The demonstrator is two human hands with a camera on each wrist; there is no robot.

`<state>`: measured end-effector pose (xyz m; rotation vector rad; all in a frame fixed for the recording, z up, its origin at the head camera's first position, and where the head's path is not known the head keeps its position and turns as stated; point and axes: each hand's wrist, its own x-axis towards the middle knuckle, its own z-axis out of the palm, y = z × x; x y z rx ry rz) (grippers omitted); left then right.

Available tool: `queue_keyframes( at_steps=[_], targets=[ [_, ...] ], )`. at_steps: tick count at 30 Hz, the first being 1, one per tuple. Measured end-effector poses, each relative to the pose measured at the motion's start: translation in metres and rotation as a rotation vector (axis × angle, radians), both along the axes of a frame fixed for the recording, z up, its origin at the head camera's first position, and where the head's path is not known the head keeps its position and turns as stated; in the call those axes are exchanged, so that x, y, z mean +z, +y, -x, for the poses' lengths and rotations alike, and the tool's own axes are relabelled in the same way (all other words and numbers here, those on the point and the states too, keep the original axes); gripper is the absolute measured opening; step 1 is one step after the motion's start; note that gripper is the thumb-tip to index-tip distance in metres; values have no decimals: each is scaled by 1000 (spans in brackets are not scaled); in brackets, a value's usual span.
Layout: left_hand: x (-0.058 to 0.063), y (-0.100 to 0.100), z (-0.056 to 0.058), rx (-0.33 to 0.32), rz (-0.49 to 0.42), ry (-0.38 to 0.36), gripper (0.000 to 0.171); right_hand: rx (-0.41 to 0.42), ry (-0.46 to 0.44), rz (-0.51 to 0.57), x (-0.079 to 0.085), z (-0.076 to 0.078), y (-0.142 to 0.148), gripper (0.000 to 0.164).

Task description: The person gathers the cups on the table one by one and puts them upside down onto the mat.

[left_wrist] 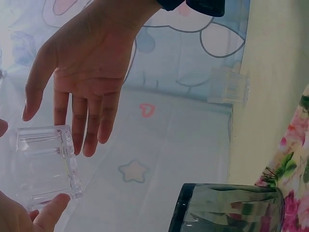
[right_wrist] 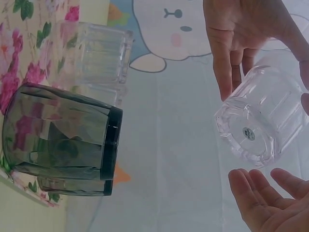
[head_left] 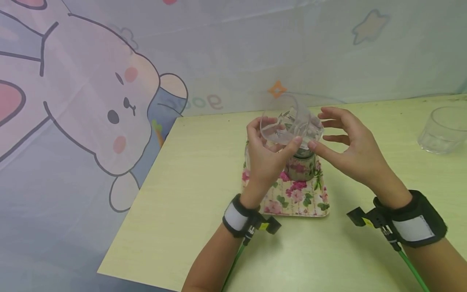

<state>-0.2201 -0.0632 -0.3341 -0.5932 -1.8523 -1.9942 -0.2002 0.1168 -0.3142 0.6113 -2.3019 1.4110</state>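
A clear faceted drinking glass (head_left: pixel 308 125) is held tilted in the air above the flowered tray (head_left: pixel 292 202). My left hand (head_left: pixel 268 150) grips it, with fingers round its side and thumb near the base. Its base, bearing a small round sticker, shows in the right wrist view, where the left hand (right_wrist: pixel 236 38) is at the top. My right hand (head_left: pixel 354 150) is spread beside the base, fingers apart and loosely bent. In the left wrist view the right hand (left_wrist: pixel 91 82) has its palm showing and fingertips close to the glass (left_wrist: pixel 46 164).
Under the held glass, a smoky grey-green glass (head_left: pixel 300 168) stands on the tray. The right wrist view shows a second dark glass (right_wrist: pixel 75 187) behind it and a clear glass (right_wrist: pixel 104 53) alongside. Another clear glass (head_left: pixel 441 132) stands on the table (head_left: pixel 189 178) at far right.
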Motion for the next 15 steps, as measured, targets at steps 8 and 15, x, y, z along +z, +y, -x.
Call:
queue_keyframes(
  at_steps=[8, 15],
  targets=[
    [-2, 4, -1, -10, -40, 27, 71, -2, 6, 4, 0, 0, 0, 70],
    [-4, 7, -2, -19, -85, 37, 69, 0, 16, -3, 1, 0, 0, 72]
  ],
)
